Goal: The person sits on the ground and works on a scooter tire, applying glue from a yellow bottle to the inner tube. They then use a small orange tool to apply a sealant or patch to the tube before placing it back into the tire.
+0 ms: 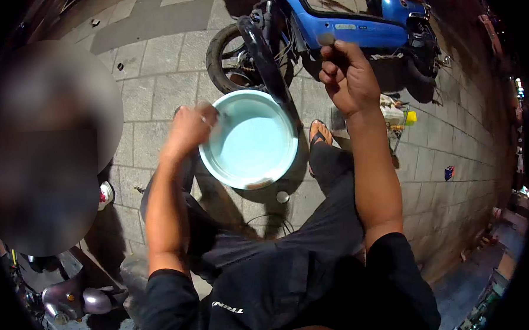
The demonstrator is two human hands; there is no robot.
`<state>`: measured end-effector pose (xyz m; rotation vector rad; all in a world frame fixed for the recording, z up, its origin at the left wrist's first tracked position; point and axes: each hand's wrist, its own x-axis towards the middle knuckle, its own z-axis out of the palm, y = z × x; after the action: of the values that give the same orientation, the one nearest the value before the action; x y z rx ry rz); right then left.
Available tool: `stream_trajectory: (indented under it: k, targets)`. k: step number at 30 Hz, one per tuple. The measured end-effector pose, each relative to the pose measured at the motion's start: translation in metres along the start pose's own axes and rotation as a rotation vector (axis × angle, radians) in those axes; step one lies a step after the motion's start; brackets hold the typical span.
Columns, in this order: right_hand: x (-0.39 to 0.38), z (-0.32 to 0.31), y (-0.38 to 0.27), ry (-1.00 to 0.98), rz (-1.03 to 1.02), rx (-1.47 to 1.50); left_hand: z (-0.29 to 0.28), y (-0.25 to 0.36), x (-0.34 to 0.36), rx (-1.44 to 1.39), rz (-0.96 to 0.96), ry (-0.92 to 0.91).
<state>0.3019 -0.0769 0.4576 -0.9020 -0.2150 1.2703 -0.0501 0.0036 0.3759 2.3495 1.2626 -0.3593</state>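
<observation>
A pale mint-coloured round basin, which looks to hold water, stands on the paving between my feet. My left hand is over its left rim, its fingers smeared by motion, so I cannot tell what they hold. My right hand is raised to the right of the basin, fingers curled and thumb up. Pinched at its fingertips is a small, thin, greyish round piece. A thick black tube, like a tyre's inner tube, hangs down from the scooter to the basin's far right rim.
Beyond the basin a blue scooter stands with its black wheel toward me. A box of items with a yellow-topped thing sits right of my foot. A small pale disc lies before the basin; another scooter is at lower left.
</observation>
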Motion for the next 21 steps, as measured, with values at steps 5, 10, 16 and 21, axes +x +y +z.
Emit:
stream_trajectory:
  k: [5,10,16,21]
  targets:
    - [0.002,-0.015,-0.009,-0.109,-0.004,-0.008,-0.071,-0.107,-0.016,-1.6,-0.233,1.028]
    - [0.002,-0.021,-0.011,-0.097,0.004,-0.005,-0.054,-0.08,-0.003,-1.751,-0.186,0.842]
    - [0.0,-0.017,-0.014,-0.124,0.005,0.022,-0.013,0.0,0.069,-1.427,-0.074,0.269]
    - [0.004,-0.016,-0.013,-0.113,0.029,0.029,0.059,0.051,0.096,-0.769,0.069,-0.106]
